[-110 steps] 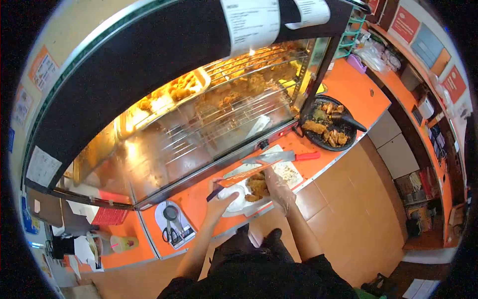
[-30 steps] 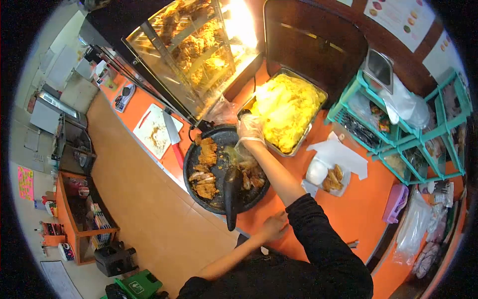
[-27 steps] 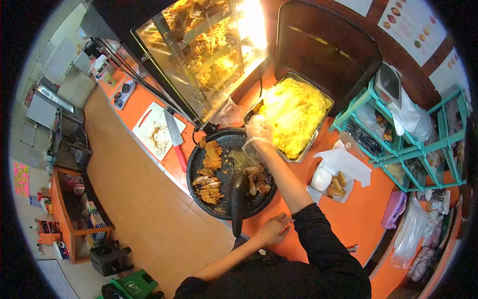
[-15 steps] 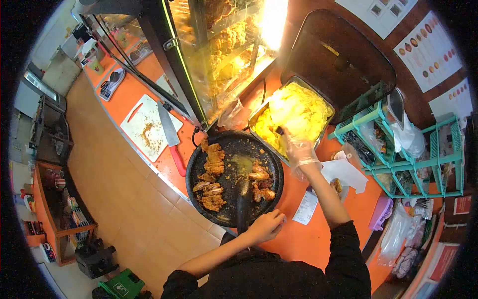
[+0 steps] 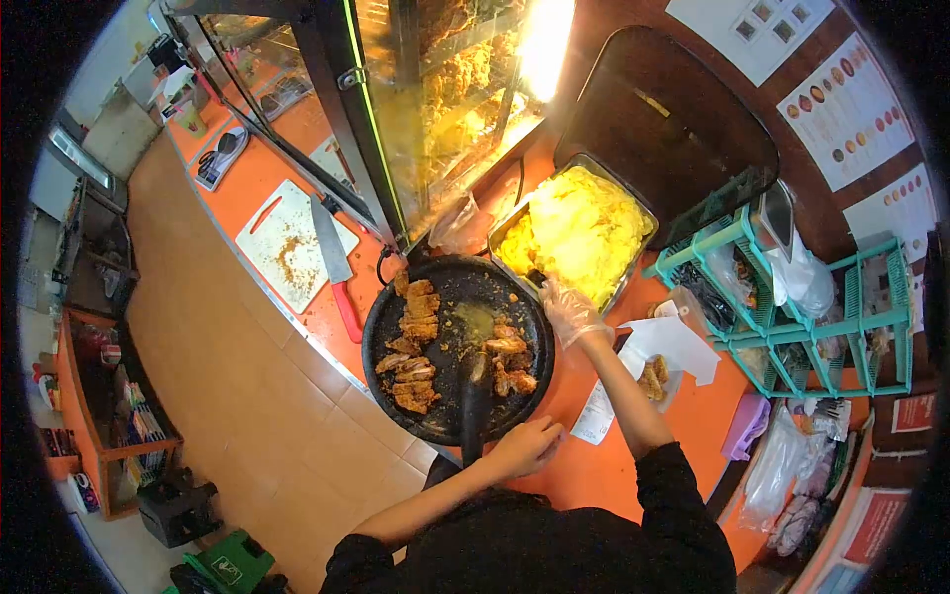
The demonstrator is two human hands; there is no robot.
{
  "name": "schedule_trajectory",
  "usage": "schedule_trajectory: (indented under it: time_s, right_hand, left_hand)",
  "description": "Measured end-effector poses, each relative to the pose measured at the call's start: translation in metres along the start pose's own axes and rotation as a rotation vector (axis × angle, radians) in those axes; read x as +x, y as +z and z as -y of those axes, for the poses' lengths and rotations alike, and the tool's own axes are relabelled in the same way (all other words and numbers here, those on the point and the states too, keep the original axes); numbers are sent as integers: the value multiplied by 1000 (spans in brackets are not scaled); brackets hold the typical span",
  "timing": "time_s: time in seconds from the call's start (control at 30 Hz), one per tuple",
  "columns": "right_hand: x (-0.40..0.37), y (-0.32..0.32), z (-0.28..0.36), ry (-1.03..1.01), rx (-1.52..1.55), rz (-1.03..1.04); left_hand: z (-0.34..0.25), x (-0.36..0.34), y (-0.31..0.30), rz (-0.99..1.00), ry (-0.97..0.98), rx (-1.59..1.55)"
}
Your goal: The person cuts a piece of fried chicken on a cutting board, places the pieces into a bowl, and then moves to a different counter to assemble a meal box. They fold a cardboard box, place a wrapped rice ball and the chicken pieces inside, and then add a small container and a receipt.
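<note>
My right hand [image 5: 574,313], in a clear plastic glove, grips a small dark utensil [image 5: 535,278] at the near edge of a metal tray [image 5: 641,249]. Heaped yellow food [image 5: 584,233], brightly lit, fills that tray. My left hand [image 5: 529,447] is bare, its fingers curled in, at the near rim of a black stone mortar [image 5: 455,421]; I see nothing in it. Beside it, a dark pestle [image 5: 475,411] leans in the mortar. Sliced fried chicken [image 5: 420,315] lies on the mortar's left, and more chicken pieces [image 5: 511,358] on its right.
An open white box [image 5: 673,346] with fried food and a paper slip [image 5: 594,416] are right of my forearm. A cutting board [image 5: 287,238] and red-handled knife [image 5: 341,287] lie left. A lit glass cabinet [image 5: 455,109] stands behind; a green rack [image 5: 792,297] stands right.
My right hand has drawn back from over the yellow food toward the tray's near edge, with the dark utensil in it. My left hand stays by the mortar. The view has shifted slightly.
</note>
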State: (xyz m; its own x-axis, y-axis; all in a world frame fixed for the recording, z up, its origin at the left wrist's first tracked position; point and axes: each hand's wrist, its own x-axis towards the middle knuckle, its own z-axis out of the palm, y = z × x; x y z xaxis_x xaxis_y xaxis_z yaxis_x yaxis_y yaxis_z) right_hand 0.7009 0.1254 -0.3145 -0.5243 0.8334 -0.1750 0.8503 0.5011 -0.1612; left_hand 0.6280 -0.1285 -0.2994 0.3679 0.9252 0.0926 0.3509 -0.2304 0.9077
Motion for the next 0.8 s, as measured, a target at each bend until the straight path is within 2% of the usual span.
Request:
schedule_trajectory:
  time_s: [0.03,0.07,0.17,0.23,0.3,0.33,0.4,0.47,0.53,0.6,0.67,0.7,0.77,0.8]
  right_hand:
    - [-4,-3,-7,-49,226,-86]
    - [-1,-6,-13,-48,224,-85]
    - [9,-15,-24,-2,150,100]
    - [2,-22,-31,385,1023,137]
    - [1,-2,-63,364,1143,165]
    - [-4,-16,-59,356,1203,181]
    - [-43,-63,-41,458,1785,154]
    - [-91,-89,-37,511,1865,124]
    - [-137,-102,-35,448,1948,-120]
    - [-178,-94,-65,522,1878,-162]
    - [-205,-72,-91,601,1727,-438]
    - [-213,-61,-95,608,1730,-446]
    - [-224,-40,-104,685,591,-641]
    - [-225,-19,-112,693,594,-645]
  left_hand:
    - [0,1,0,-2,3,0]
    - [-1,1,2,5,-4,-23]
    - [-9,0,-4,28,-17,-48]
    - [-8,0,-6,54,-16,-49]
    - [-4,1,-3,11,12,-20]
    - [-6,2,-5,32,23,-28]
    - [-11,4,-5,46,-41,-35]
    - [-11,6,-4,70,-18,-27]
    - [-15,8,-1,101,-22,15]
    - [-13,8,8,127,-27,-6]
    - [-13,8,14,144,-39,-23]
    - [-14,9,16,187,-49,10]
    - [-13,10,23,238,-54,47]
    - [-9,9,30,259,-48,68]
